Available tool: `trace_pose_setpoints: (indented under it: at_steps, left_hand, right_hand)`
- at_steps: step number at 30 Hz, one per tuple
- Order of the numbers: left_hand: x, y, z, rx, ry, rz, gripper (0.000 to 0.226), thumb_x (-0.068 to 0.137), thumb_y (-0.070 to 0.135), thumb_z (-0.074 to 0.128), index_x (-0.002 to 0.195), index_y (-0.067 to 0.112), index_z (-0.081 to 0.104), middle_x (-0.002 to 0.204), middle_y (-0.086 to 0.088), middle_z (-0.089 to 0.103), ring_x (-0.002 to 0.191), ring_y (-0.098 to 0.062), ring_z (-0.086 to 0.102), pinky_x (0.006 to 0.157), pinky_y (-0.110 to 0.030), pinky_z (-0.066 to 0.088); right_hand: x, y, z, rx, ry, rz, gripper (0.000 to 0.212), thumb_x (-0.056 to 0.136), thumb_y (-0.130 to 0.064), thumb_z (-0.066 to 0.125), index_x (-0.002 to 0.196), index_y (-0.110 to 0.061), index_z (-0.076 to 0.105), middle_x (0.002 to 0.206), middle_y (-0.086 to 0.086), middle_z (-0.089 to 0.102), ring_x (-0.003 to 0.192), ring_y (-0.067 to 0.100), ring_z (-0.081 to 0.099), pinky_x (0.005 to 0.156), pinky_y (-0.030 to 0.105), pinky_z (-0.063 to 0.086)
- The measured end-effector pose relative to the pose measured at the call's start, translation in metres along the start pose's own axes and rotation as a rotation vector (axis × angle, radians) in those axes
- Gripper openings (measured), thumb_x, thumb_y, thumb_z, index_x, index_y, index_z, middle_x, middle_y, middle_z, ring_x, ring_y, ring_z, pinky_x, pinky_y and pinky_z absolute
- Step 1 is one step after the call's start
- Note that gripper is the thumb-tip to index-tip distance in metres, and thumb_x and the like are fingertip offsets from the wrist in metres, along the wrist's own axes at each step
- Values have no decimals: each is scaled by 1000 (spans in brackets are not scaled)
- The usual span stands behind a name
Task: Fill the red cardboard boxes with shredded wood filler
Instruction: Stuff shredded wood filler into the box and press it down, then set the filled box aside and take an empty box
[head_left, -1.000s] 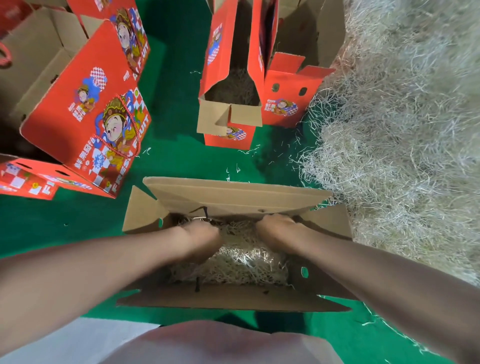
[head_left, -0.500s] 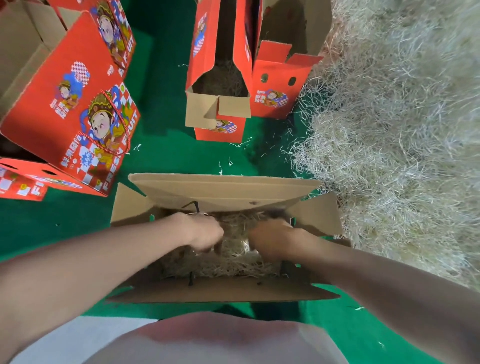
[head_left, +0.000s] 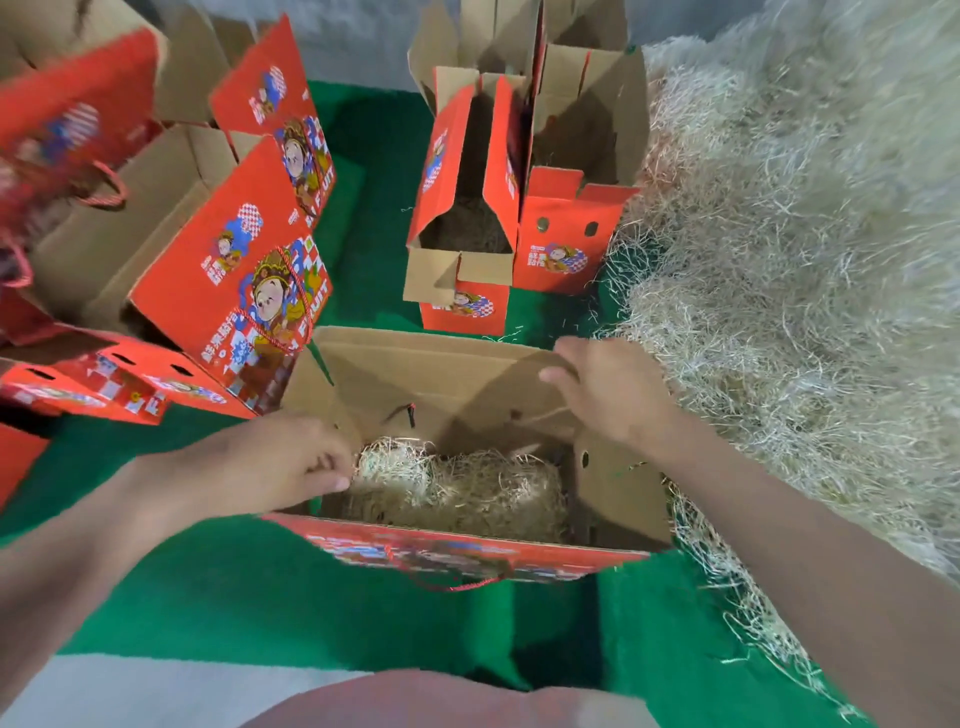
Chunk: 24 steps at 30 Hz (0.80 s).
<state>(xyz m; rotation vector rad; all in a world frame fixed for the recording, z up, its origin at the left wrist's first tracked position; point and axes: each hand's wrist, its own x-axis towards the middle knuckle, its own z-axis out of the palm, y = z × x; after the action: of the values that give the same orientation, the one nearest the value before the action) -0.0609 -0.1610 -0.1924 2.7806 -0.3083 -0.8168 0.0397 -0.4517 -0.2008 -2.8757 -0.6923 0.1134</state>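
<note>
**Box low on filler, flaps loose**

The red cardboard box (head_left: 457, 551) you are working on sits in the lower centre of the frame on the green mat (head_left: 260, 597), top open. A shallow bed of shredded wood filler (head_left: 467, 493) lies at its bottom, well below the rim, so by my reading it needs more.

Your left hand (head_left: 270, 467) is at the box's left wall with fingers curled. I cannot tell whether it actually pinches the cardboard. Your right hand (head_left: 613, 400) is spread and relaxed over the box's far right corner, holding nothing, near the far flap (head_left: 426, 364). The big filler pile (head_left: 805, 260) fills the right of the frame, just beside the box.

Watch these:
- The far flap leans loose and could fold over the opening, blocking your next handful.
- If your left hand has no real hold, the light box may slide or tip when you press filler in.
- A loose handful carried from the pile will shed strands across the mat, where strays already lie.
</note>
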Motion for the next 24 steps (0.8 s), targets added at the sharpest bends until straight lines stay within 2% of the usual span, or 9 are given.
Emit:
trace_pose_setpoints:
  at_steps: [4, 8, 10, 14, 16, 17, 19, 21, 24]
  left_hand:
    - [-13, -9, -10, -113, 348, -84, 11, 87, 16, 61, 83, 16, 71, 79, 5, 69, 74, -15, 65, 71, -36, 51]
    - [-7, 2, -6, -266, 778, -319, 38, 86, 15, 62, 122, 6, 58, 130, -17, 50, 124, -32, 43, 108, -45, 30]
    - [-4, 23, 9, -472, 861, -466, 76, 83, 24, 67, 146, 10, 26, 153, -14, 15, 143, -24, 7, 115, -39, 8]
    - [2, 59, 39, -845, 962, -487, 110, 77, 30, 73, 148, 13, -9, 153, 5, -22, 128, 14, -26, 113, -26, -2]
    - [7, 63, 48, -1077, 981, -499, 109, 75, 27, 76, 148, 17, -4, 155, 4, -12, 133, 15, -17, 114, -30, 3]
    - [7, 66, 48, -1248, 921, -506, 103, 73, 27, 77, 147, 20, 5, 155, 0, 5, 140, 0, 4, 115, -38, 16]
    - [11, 75, 43, -1532, 663, -544, 92, 72, 32, 78, 141, 21, 19, 143, -2, 35, 122, -15, 43, 93, -44, 47]
    - [17, 79, 35, -1617, 537, -580, 92, 74, 26, 77, 144, 17, 17, 137, -4, 42, 110, -20, 47, 75, -41, 56]
    - [23, 71, 17, -1483, 639, -613, 60, 80, 7, 64, 132, 7, 33, 107, -10, 52, 88, -24, 53, 72, -48, 57]
  right_hand:
    - [21, -12, 5, 51, 80, 57, 26, 92, -39, 50, 85, -15, 56, 85, 10, 65, 83, 31, 62, 69, 34, 48]
    - [32, -24, 7, 200, 55, 66, 28, 92, -30, 52, 70, -15, 44, 76, 4, 55, 73, 26, 52, 64, 29, 36]
    - [31, -19, 5, 390, -75, 7, 16, 89, -30, 56, 79, -17, 59, 79, -4, 56, 76, 19, 52, 66, 24, 35]
    - [18, 9, 3, 619, -420, 59, 32, 84, -31, 63, 115, -29, 57, 106, -7, 65, 93, 13, 62, 82, 32, 52]
    - [10, 22, 8, 654, -557, 157, 32, 88, -32, 60, 118, -28, 51, 101, -4, 65, 87, 15, 65, 72, 33, 57]
    - [7, 25, 11, 718, -607, 198, 33, 89, -31, 58, 121, -25, 49, 99, -1, 66, 83, 17, 67, 68, 33, 58]
    - [6, 23, 10, 847, -666, 239, 37, 90, -33, 56, 122, -16, 50, 95, 8, 70, 80, 24, 69, 69, 37, 58]
    - [12, 14, 3, 858, -689, 229, 45, 88, -40, 58, 120, -9, 52, 96, 13, 70, 79, 26, 70, 69, 39, 58]
    - [23, -10, -4, 755, -625, 219, 47, 89, -43, 54, 122, -11, 48, 110, 13, 62, 87, 28, 67, 70, 37, 58]
